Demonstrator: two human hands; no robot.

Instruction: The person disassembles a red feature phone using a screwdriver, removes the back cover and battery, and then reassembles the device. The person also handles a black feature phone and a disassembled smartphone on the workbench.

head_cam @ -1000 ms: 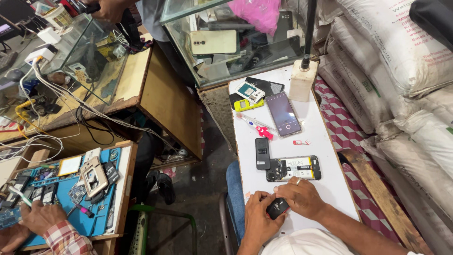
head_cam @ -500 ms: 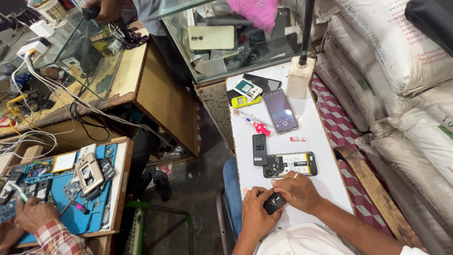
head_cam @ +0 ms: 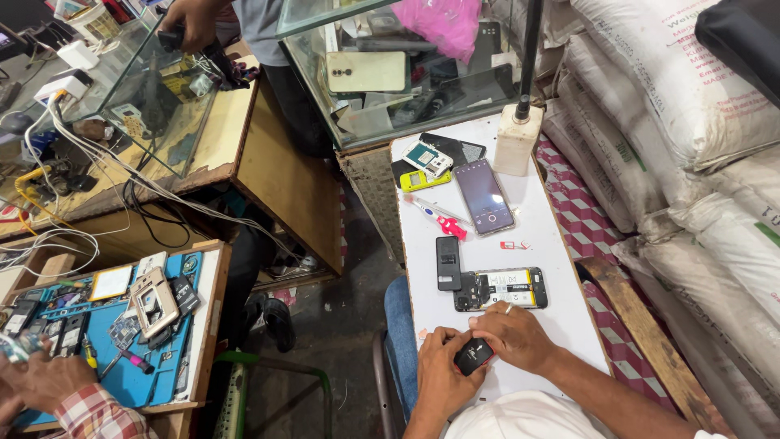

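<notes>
A small black rounded plastic part (head_cam: 473, 355) sits pinched between both hands at the near edge of the white tabletop (head_cam: 561, 244). The left hand (head_cam: 443, 375) cups it from below with fingers curled shut around it; the right hand (head_cam: 513, 335), a ring on one finger, closes over its top. Just beyond the part lies an opened black phone with its battery exposed (head_cam: 500, 289), and beside that a black rectangular back cover (head_cam: 448, 262). Farther off rest a dark-screened smartphone (head_cam: 483, 196) and a pink-handled tool (head_cam: 439, 219). A steady job here likely calls for keeping the part low over the tabletop, supported underneath, with light fingertip pressure.
</notes>
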